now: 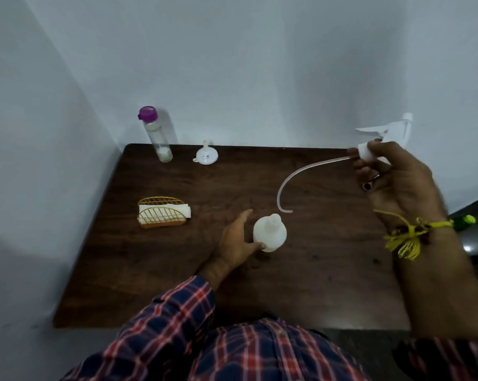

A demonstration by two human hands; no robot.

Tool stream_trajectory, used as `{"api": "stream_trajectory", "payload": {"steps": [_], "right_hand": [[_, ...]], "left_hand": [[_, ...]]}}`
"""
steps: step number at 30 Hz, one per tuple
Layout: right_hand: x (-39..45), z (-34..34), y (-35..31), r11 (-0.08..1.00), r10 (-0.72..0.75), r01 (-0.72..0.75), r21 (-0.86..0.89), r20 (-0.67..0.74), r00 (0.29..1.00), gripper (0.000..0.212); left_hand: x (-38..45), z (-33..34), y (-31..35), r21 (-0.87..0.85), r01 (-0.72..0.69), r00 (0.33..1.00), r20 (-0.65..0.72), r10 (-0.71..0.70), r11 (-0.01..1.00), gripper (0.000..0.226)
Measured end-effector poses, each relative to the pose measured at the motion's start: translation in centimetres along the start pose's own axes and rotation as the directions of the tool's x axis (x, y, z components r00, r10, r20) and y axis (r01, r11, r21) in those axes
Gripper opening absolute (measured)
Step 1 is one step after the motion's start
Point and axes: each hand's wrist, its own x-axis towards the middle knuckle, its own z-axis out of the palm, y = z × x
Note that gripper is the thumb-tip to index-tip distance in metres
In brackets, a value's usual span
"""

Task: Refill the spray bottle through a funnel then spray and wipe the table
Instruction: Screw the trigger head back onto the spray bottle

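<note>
Looking down through the head camera, I see my left hand (pixel 239 240) wrapped around the side of the white bottle (pixel 270 232), which stands upright and uncapped on the dark wooden table (pixel 328 270), near its middle. My right hand (pixel 391 177) is raised above the table's right edge, well apart from the bottle, fingers closed on the collar of the white spray head (pixel 383 133). Its clear tube (pixel 295 180) curves down and to the left, ending just above the tabletop, right of the bottle's neck. At the far edge sit a small white funnel (pixel 206 155) and a tall clear bottle with a purple cap (pixel 155 134), both untouched. A wire napkin holder (pixel 162 213) stands left of my left hand.
</note>
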Motion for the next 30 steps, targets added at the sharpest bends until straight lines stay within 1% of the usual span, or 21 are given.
{"api": "stream_trajectory", "payload": {"steps": [3, 6, 8, 11, 18, 22, 30], "right_hand": [[1.6, -1.8, -1.1, 0.98, 0.135, -0.129, 0.15, -0.028, 0.991, 0.011], [2.8, -3.0, -1.1, 0.945, 0.203, -0.187, 0.27, -0.034, 0.979, 0.01], [3.4, -3.7, -0.7, 0.926, 0.238, -0.214, 0.311, -0.04, 0.97, 0.011], [4.2, -4.6, 0.4, 0.908, 0.289, -0.262, 0.328, -0.033, 0.957, 0.005], [5.8, -6.0, 3.0, 0.853, 0.382, -0.345, 0.391, -0.019, 0.924, 0.019], [6.2, -6.1, 3.7, 0.83, 0.426, -0.375, 0.413, -0.036, 0.904, 0.009], [6.7, -6.4, 4.7, 0.832, 0.442, -0.389, 0.396, -0.048, 0.896, 0.009]], "left_hand": [[0.7, 1.0, 0.7, 0.0, 0.02, 1.0, 0.019, -0.02, 1.0, 0.099], [1.4, 2.0, 0.9, 0.004, 0.031, 0.999, 0.027, -0.031, 1.0, 0.097], [1.6, 2.5, 1.0, 0.001, 0.033, 0.999, 0.016, -0.033, 0.999, 0.096], [1.9, 3.1, 1.1, 0.001, 0.038, 0.999, -0.013, -0.038, 0.999, 0.091], [2.8, 3.9, 1.4, 0.011, 0.007, 0.998, -0.059, -0.007, 1.0, 0.071], [3.0, 4.0, 1.4, -0.011, -0.012, 0.996, -0.092, 0.011, 1.0, 0.062], [3.0, 3.9, 1.4, -0.014, -0.043, 0.992, -0.123, 0.041, 0.999, 0.051]]}}
